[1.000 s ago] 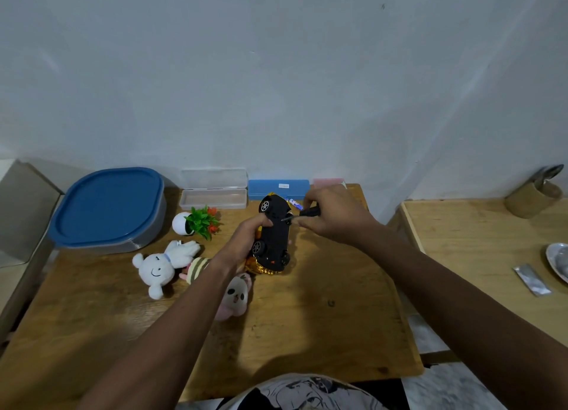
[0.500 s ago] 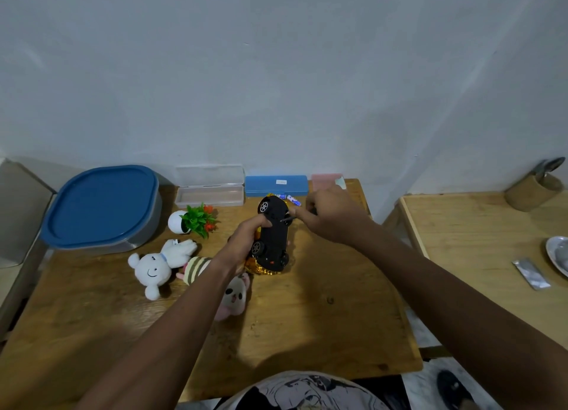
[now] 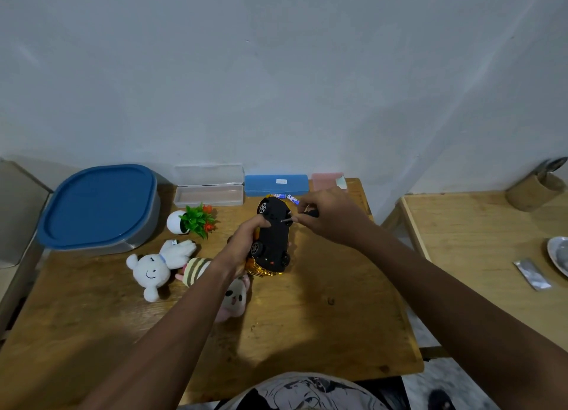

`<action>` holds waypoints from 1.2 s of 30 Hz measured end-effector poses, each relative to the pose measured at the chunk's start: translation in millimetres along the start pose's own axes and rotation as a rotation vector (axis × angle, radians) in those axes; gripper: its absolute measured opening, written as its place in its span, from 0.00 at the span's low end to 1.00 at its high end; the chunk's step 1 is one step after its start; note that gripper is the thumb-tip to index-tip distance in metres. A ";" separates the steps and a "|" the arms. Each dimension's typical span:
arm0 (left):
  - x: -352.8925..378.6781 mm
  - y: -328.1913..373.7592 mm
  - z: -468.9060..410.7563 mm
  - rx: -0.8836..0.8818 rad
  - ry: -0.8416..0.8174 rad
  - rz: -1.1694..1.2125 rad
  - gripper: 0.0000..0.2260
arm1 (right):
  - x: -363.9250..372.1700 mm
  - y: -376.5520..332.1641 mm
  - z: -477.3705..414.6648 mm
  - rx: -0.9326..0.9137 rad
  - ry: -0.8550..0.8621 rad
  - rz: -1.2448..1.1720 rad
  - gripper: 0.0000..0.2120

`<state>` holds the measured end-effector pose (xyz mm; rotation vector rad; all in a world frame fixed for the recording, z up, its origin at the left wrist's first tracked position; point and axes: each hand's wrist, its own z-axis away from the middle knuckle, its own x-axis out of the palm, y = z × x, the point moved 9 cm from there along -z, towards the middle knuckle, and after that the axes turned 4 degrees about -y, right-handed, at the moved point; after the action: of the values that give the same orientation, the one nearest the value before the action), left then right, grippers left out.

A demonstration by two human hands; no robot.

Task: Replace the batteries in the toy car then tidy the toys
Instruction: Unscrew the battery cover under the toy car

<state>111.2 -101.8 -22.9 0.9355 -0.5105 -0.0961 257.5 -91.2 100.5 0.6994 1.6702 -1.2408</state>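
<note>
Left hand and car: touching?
Touching. Head view shows the left hand gripping the car by its side, fingertips curled onto the black underside.

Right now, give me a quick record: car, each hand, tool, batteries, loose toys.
toy car: underside up
left hand: grips the car's side
right hand: holds the screwdriver
tool: tip at the car's underside
batteries: behind the car, by the blue case
loose toys: white plush, striped plush, pink plush, left of the car
</note>
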 end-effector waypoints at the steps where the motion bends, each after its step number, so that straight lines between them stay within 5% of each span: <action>1: -0.3 -1.6 -1.1 0.003 -0.007 0.018 0.27 | -0.2 2.1 -0.6 0.001 0.008 0.000 0.11; 10: 6.7 -3.6 -8.1 0.031 -0.090 0.217 0.19 | -13.5 10.3 -4.5 0.034 0.050 -0.079 0.10; 18: 10.0 3.6 -6.1 0.044 -0.135 0.259 0.26 | -22.8 10.6 -7.9 0.060 0.097 -0.123 0.09; 23: 8.8 4.2 -5.9 0.045 -0.118 0.208 0.24 | 11.4 13.4 -7.9 0.203 0.018 -0.356 0.19; 36: -1.1 -1.5 -7.6 0.020 -0.105 0.155 0.26 | 51.2 15.1 -5.8 0.296 0.103 -0.306 0.06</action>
<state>113.9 -96.7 -28.1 0.9108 -0.6806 0.0001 246.5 -84.5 48.4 0.7107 1.7421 -1.7189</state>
